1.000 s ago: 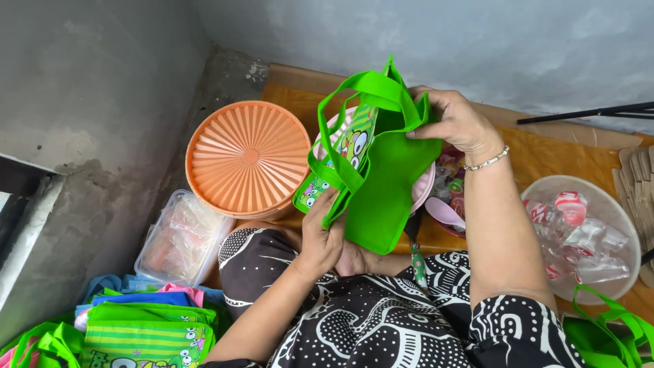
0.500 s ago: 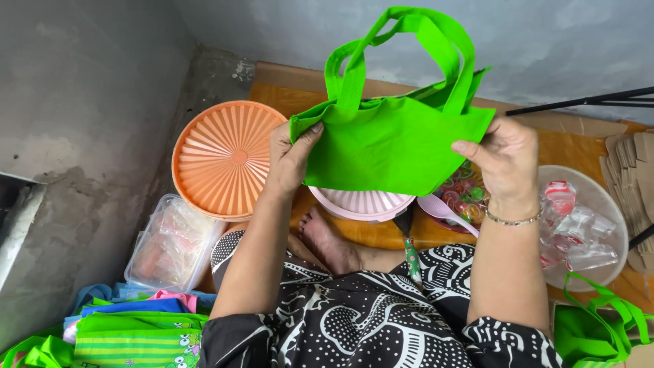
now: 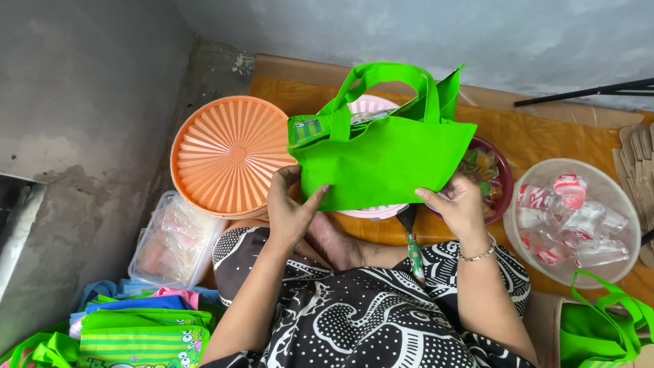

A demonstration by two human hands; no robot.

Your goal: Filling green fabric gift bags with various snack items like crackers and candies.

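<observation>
I hold a bright green fabric tote bag (image 3: 385, 160) flat in front of me, its handles pointing away. My left hand (image 3: 289, 208) grips the bag's lower left corner, thumb on top. At the lower right edge, my right hand (image 3: 460, 204), with a bracelet on its wrist, pinches the fabric. Beneath the bag lies a pink ribbed lid (image 3: 371, 104), mostly hidden.
A round orange ribbed lid (image 3: 228, 155) sits at the left. A dark red bowl of sweets (image 3: 492, 170) and a clear bowl of wrapped items (image 3: 575, 218) are on the right. A clear plastic box (image 3: 174, 238), stacked green bags (image 3: 136, 337) and another green bag (image 3: 603, 327) lie near my lap.
The bag has come down from being held up and open to lying lower and flatter. Both hands slid to its lower corners.
</observation>
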